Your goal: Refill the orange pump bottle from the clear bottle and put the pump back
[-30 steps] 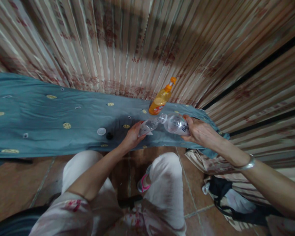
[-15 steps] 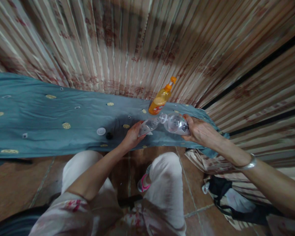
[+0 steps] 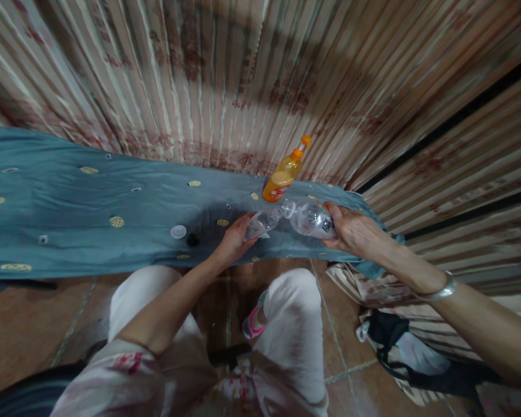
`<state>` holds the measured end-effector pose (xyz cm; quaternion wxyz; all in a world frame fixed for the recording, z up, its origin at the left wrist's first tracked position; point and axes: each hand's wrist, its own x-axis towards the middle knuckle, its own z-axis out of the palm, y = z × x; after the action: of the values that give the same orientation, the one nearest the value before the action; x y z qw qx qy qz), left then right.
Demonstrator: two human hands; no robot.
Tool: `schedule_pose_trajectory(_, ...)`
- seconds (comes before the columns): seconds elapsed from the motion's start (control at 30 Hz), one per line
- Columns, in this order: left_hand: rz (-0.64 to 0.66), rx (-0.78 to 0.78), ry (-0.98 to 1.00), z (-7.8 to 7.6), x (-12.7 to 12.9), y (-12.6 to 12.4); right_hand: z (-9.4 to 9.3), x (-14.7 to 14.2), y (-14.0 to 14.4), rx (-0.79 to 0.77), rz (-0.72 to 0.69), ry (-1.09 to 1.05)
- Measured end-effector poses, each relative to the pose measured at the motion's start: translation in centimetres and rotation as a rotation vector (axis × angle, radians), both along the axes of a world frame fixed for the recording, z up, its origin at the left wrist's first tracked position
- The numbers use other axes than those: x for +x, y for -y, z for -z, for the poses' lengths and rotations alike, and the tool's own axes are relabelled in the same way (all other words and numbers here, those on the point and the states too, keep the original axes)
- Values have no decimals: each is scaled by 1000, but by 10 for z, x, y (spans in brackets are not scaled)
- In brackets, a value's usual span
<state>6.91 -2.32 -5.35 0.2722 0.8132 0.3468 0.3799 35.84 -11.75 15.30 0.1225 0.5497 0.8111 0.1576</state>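
My left hand [image 3: 233, 240] grips a small clear plastic bottle [image 3: 263, 223] above the blue cloth [image 3: 91, 223]. In my right hand [image 3: 351, 231] is a larger clear bottle [image 3: 310, 218] with a barcode label, tipped so its open mouth meets the mouth of the small bottle. Both bottles are uncapped and meet mouth to mouth just in front of an orange bottle [image 3: 283, 174] standing upright behind them. A white cap [image 3: 178, 231] and a small black cap [image 3: 193, 238] lie on the cloth to the left of my left hand.
A striped curtain [image 3: 243, 75] hangs right behind the cloth-covered surface. My knees in white trousers [image 3: 295, 313] are below it over a tiled floor. A dark bag [image 3: 399, 353] lies on the floor at the right.
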Motion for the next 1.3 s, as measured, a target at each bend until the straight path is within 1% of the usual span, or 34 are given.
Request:
schedule_pose_trajectory(0.3,6,12,13,5,1,-2,0,1,0,-2,14,26)
schedule_pose_trajectory(0.63,-4,8,0,0,2,0,-5,-5,1,-12,21,50)
schedule_pose_trajectory(0.97,0,5,1,3,1,-1,-9,-10,2,-34,58,80)
schedule_pose_trajectory(1.3,21,25,21,3,0,-2,-4,-3,1,3,12,91)
